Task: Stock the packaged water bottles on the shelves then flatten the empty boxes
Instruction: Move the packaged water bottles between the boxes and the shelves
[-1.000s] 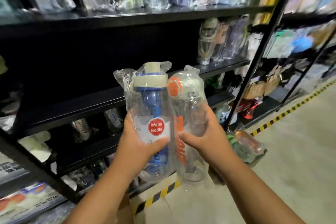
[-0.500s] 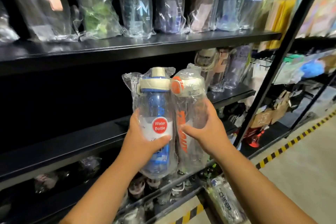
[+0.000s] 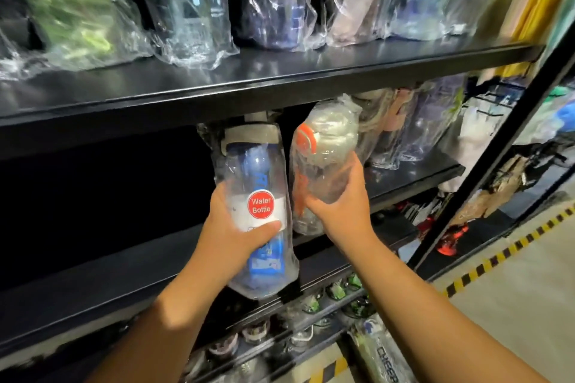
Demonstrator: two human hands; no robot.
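Stocking appears to be under way: two bagged bottles are held up to the shelf (image 3: 124, 274), and no box is in sight. The next move likely calls for setting both upright on its bare black board, clear of the board overhead, then letting go.

The left hand (image 3: 236, 236) has its fingers curled round the blue bottle (image 3: 256, 171), with the thumb pressed across a white label just under a red "Water Bottle" sticker. The right hand (image 3: 340, 208) grips the orange bottle (image 3: 323, 146) low down, fingers wrapped round its far side.

Both bottles are in crinkled clear plastic, upright and side by side with a narrow gap between them. The blue bottle hangs at the shelf's front edge. The orange one seems a little further in, above the board.

At the shelf's right end stand more wrapped bottles (image 3: 404, 134). Directly above the shelf, the top board (image 3: 280, 81) carries a row of bagged goods. Below the shelf, the lower tiers hold small items too blurred to name.
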